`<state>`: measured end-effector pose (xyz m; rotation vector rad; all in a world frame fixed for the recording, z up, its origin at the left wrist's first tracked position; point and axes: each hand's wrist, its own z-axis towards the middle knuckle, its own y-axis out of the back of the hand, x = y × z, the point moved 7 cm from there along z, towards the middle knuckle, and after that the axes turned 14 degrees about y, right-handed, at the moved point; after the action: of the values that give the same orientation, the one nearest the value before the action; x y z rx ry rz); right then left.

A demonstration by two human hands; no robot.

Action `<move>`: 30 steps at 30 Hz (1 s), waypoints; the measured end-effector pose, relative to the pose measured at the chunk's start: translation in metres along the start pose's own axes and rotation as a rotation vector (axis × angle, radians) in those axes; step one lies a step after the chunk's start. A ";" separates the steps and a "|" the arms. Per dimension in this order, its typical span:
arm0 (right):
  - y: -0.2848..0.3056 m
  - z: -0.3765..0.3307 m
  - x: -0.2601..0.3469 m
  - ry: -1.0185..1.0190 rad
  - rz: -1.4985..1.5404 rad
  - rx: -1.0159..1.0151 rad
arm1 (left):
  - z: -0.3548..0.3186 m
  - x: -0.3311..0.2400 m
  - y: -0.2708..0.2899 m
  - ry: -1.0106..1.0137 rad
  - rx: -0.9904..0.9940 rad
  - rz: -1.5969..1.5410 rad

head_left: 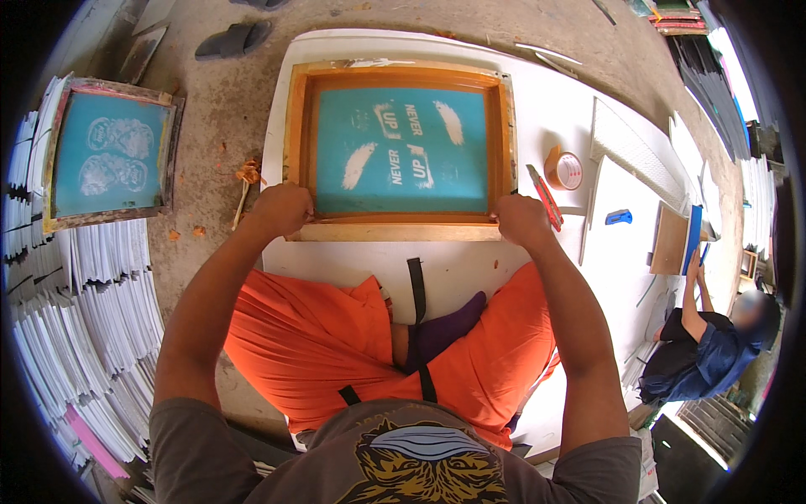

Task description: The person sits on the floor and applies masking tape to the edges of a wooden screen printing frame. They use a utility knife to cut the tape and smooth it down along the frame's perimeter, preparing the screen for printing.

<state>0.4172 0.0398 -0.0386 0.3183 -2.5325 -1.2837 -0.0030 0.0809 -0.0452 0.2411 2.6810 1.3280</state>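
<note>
A wooden screen printing frame with turquoise mesh lies in front of me on a white board. Pale lettering and whitish patches show on the mesh. At the frame's near left corner, my left hand is closed on the wood. My right hand grips the near right corner in the same way, its fingertips partly hidden. Just beyond that hand lies a red cutter knife, apart from the fingers. A roll of brown tape sits farther to the right.
Another turquoise screen rests on stacked white sheets at left. A small blue cutter and a white perforated panel lie to the right. A co-worker handles a brown board there. Dark slippers lie on the floor.
</note>
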 end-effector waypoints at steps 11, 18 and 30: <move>-0.001 -0.004 -0.010 -0.040 0.099 0.008 | 0.001 0.008 0.002 -0.012 -0.023 -0.233; 0.008 -0.013 -0.007 -0.047 0.127 -0.101 | -0.012 0.006 0.018 0.013 -0.174 -0.263; 0.015 -0.023 -0.014 -0.109 0.266 -0.249 | -0.023 0.008 0.015 0.044 -0.219 -0.385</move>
<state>0.4374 0.0363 -0.0159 -0.1405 -2.3628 -1.5179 -0.0139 0.0737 -0.0193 -0.3156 2.4189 1.4879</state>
